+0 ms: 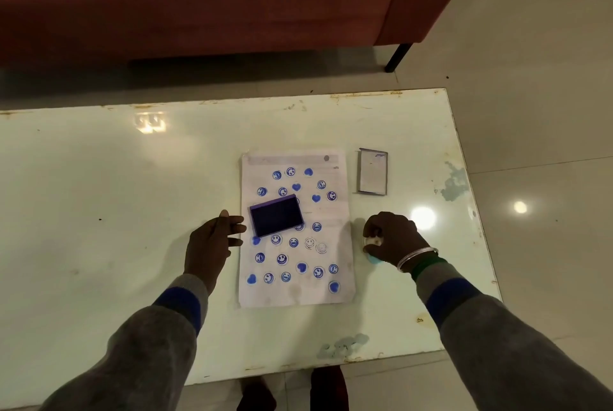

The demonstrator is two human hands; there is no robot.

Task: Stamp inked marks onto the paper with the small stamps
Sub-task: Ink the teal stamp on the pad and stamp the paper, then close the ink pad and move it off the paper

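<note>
My right hand (393,238) was closed around a small stamp (373,241) just right of the paper (335,211), on the surface (132,178). My left hand (212,241) hovered open beside the ink pad (276,215) lying on the sheet.

Both arms reach forward from the near edge, in grey sleeves with a blue band near each cuff. The left hand (212,245) is open, fingers loosely spread and pointing right, thumb on the far side, palm turned to the right. The right hand (394,238) lies further right, its back up, fingers curled in and pinching a small stamp (373,241) at the fingertips. Its wrist is bent slightly left and wears a pale bangle (417,257) with a green cuff just behind it.
</note>
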